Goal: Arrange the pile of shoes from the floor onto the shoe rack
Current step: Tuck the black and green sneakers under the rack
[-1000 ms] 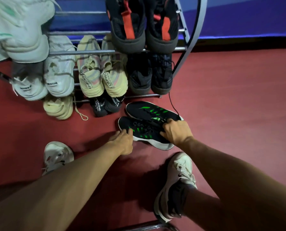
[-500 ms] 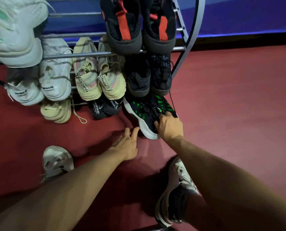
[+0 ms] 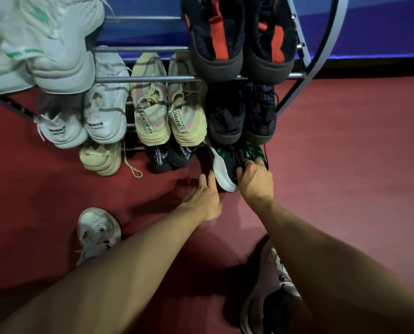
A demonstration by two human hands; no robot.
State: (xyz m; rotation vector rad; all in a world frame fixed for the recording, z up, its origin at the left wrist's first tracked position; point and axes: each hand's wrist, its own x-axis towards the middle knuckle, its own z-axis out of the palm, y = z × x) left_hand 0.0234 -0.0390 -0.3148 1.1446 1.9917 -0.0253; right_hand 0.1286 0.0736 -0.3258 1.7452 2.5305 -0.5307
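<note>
Right hand (image 3: 255, 180) grips the black-and-green sneakers (image 3: 234, 160) at the rack's (image 3: 309, 59) bottom right; left hand (image 3: 204, 197) open, fingers spread, just beside them.

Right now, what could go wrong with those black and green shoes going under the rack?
The black and green shoes lie tilted on their sides in the right hand, so they may not sit flat. The black shoes hang low above them and could get bumped. The loose cream lace on the floor might trip someone.
</note>
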